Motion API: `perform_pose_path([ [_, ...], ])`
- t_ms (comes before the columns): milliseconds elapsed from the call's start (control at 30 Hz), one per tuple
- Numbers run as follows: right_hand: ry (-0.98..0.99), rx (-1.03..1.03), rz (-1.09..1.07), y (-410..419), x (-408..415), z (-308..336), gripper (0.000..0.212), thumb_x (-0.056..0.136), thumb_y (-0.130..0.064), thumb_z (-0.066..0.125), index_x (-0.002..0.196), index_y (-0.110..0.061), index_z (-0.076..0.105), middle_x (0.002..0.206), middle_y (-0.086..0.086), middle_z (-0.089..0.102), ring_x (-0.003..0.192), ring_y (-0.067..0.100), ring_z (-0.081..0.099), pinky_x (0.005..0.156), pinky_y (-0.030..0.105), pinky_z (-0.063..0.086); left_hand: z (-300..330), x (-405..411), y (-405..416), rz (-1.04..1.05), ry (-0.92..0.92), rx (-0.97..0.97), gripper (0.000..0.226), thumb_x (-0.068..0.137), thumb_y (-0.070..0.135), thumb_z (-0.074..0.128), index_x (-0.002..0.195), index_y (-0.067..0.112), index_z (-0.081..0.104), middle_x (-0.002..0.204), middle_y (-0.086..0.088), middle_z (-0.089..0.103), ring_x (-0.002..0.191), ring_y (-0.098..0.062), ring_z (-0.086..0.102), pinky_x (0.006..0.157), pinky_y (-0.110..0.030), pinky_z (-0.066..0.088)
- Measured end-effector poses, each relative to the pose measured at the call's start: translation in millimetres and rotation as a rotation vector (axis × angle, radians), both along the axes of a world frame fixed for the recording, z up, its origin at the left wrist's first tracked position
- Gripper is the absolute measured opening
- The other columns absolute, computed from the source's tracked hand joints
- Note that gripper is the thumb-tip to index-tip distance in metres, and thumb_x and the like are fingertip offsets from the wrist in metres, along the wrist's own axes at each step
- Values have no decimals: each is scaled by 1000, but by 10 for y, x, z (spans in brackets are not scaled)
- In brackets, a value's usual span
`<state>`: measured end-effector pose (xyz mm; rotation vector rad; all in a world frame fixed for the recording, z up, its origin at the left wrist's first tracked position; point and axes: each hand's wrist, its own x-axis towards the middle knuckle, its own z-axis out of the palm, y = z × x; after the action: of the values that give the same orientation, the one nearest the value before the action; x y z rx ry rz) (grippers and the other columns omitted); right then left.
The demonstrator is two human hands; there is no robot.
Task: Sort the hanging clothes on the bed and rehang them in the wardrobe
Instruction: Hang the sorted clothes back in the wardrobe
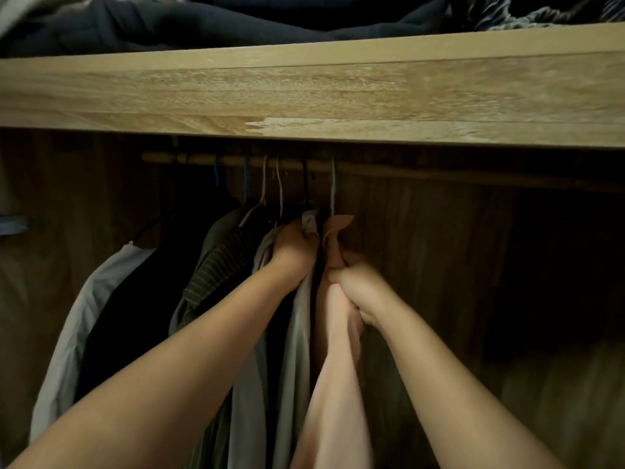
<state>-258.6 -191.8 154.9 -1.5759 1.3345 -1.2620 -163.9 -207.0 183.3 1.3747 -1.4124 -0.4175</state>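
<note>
Pink cloth (333,367) fills the grip of the right hand (355,286), whose fingers curl tight round the garment just below its hanger (332,191), hooked on the rail (439,176). Beside it, the left hand (292,252) clutches the collar of a pale grey shirt (297,350), holding it aside from the pink one.

Only the head view is given. Inside the wardrobe (473,265), the rail carries several hangers bunched left of centre: a white top (77,333), something black, a striped piece (216,265), then the grey and pink. Right of them the rail is bare. On the shelf (304,93) above lie dark folded clothes (203,25).

Risk, as I judge it: pulling down on the pink cloth could slip it off its hanger or unhook the hanger; the crowding may also snag neighbouring hooks.
</note>
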Motion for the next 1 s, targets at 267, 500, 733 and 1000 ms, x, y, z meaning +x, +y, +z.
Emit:
perform_pose_path([
  [267, -65, 46, -17, 54, 73, -116, 40, 90, -23, 53, 128, -10, 53, 120, 19, 60, 109, 33, 58, 99, 44, 45, -202, 149, 79, 8, -90, -65, 33, 91, 29, 50, 116, 11, 57, 117, -12, 61, 110, -29, 56, 95, -39, 46],
  [500, -79, -6, -71, 260, 77, -362, 45, 94, -44, 45, 130, -17, 53, 124, 8, 59, 112, 22, 56, 100, 37, 44, -459, 266, 591, -252, -33, 22, 55, 90, 12, 53, 141, 18, 33, 119, 6, 54, 90, 2, 54, 69, -4, 44],
  [733, 74, -98, -236, 704, 227, -470, 42, 99, -39, 33, 130, -18, 53, 112, -3, 57, 106, 9, 52, 89, 24, 37, -692, 474, 905, -348, -58, 40, 62, 89, 15, 54, 145, 18, 27, 137, -1, 48, 120, -11, 50, 103, -30, 43],
  [1000, 538, 82, -425, 1430, 452, -853, 29, 98, -26, 41, 121, -18, 57, 112, 0, 64, 100, 16, 59, 85, 27, 44, -981, 842, 1366, -506, -321, -63, 42, 90, 24, 54, 131, 21, 45, 130, 3, 49, 117, -12, 49, 94, -22, 39],
])
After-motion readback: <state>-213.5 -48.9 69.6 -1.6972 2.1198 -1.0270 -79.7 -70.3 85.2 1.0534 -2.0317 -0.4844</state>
